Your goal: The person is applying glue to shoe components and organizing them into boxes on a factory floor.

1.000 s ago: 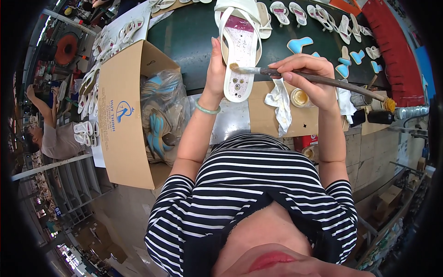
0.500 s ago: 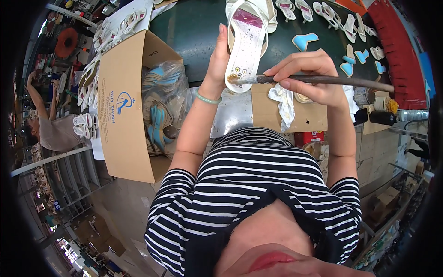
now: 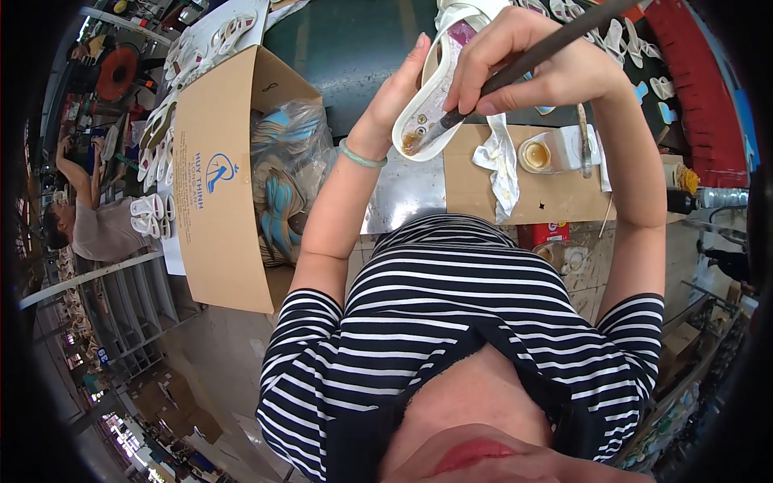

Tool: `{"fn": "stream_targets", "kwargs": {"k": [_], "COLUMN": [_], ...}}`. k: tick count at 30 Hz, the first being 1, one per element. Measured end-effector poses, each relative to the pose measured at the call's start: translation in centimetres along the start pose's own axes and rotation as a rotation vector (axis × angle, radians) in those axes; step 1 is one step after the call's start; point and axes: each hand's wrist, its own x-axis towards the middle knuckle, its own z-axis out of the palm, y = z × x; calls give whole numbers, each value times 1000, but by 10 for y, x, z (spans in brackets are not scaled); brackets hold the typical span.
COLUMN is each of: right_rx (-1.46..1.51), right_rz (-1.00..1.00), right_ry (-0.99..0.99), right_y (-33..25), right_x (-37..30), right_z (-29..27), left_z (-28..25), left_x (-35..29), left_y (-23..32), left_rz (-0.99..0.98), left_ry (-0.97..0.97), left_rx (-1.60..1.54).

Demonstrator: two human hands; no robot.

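My left hand [image 3: 385,109] is closed along the side of a white sandal [image 3: 427,101], above the table's front edge. A green bangle circles that wrist. The sandal's insole is turned up, and a brown, wet-looking patch [image 3: 411,143] lies at the end nearest me. My right hand [image 3: 555,72] grips a brush [image 3: 588,22] by its long dark handle. The bristles touch the insole beside the brown patch, and the handle slants up to the right. Part of the insole and the straps are hidden behind my right hand.
A tall cardboard box [image 3: 213,185] on the left holds shoe parts in clear plastic. On the cardboard mat [image 3: 475,193] lie a crumpled white cloth [image 3: 503,173] and a small open pot [image 3: 535,153] of tan liquid. More sandals [image 3: 147,216] line the left, near another person [image 3: 105,221].
My right hand has moved up and left, over the sandal. The brush has swung from nearly level to a steep slant. The sandal has tilted, and the pot now shows.
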Motion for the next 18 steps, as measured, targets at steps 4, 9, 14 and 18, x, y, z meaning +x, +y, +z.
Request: {"fn": "stream_targets", "kwargs": {"k": [4,9,14,18], "right_rx": [-444,-229,-584,-358], "right_rz": [-480,-72,-372,-85], "right_ry": [-189,-204,-245,-264], "right_y": [24,-15,-23,-24], "right_x": [0,16,18,20], "right_z": [-18,-15,-19,-22], "left_z": [9,3,-4,-5], "left_x": [-4,-5,2,2], "left_y": [5,3,-5,-5], "left_rz": [-53,-91,-168,-158], "left_ry": [-9,44,-84,-137], "left_rx": [213,268,68,101]}}
